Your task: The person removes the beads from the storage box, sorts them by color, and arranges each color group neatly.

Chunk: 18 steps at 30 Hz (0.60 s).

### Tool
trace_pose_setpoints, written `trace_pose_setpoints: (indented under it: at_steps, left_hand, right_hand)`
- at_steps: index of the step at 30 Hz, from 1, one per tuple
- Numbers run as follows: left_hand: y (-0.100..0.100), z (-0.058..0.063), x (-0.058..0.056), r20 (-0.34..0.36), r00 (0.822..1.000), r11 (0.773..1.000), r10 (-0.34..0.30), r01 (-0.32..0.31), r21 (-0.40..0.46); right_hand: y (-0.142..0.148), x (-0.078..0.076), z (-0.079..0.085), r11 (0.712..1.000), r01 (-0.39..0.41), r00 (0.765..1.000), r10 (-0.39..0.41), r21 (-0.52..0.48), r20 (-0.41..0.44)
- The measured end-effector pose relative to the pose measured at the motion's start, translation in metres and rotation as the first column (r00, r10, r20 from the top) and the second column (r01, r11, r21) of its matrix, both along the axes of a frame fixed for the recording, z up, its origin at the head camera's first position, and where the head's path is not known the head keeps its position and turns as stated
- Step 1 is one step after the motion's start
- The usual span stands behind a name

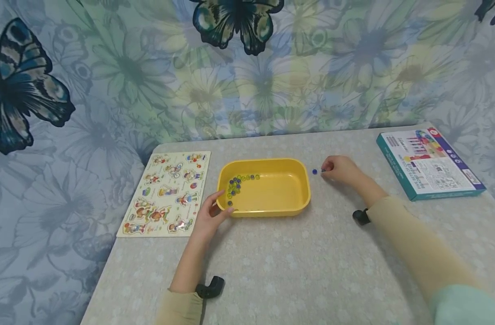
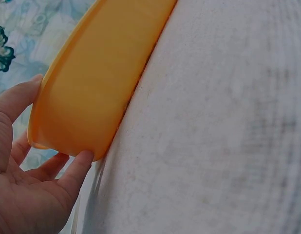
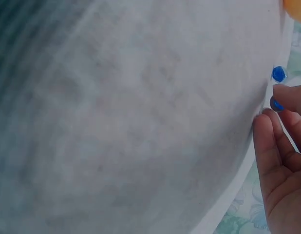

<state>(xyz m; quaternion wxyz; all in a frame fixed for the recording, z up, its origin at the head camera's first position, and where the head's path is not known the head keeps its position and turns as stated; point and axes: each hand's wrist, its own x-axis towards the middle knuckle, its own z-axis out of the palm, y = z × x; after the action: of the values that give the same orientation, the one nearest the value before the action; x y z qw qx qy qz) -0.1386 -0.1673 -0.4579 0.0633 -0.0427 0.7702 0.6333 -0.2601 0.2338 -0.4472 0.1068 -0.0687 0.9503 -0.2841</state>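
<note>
Here, at mid-frame, the left hand (image 1: 208,220) grips the left end of the yellow tray (image 1: 275,192); right of centre, the right hand (image 1: 340,171) pinches a blue bead (image 3: 275,104). A light fingertip pinch, avoiding the loose bead (image 1: 314,171) alongside, should work best.

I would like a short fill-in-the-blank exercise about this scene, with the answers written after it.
1. The right hand pinches a small bead coloured ____.
2. In the head view, the left hand holds the tray at its ____ end.
3. In the head view, the flat box lies to the ____ of the tray.

Missing words: blue; left; right.
</note>
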Motion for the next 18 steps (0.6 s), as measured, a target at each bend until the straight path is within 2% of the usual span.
trace_pose_setpoints:
  at_steps: [6, 10, 18]
  left_hand:
    - [-0.001, -0.002, 0.001, -0.012, 1.0, 1.0, -0.003, 0.003, -0.008]
    - [-0.001, 0.0, 0.001, 0.015, 1.0, 1.0, 0.001, -0.001, -0.002]
    - [0.007, 0.025, 0.01, 0.039, 0.999, 1.0, -0.012, 0.013, -0.02]
  right_hand:
    - [-0.004, -0.002, -0.002, 1.0, -0.003, 1.0, 0.003, 0.019, -0.016]
    - [-0.006, -0.001, -0.002, 1.0, -0.008, 1.0, 0.009, 0.027, -0.021]
    - [-0.007, 0.002, 0.001, 0.999, -0.013, 0.999, 0.013, 0.034, -0.029]
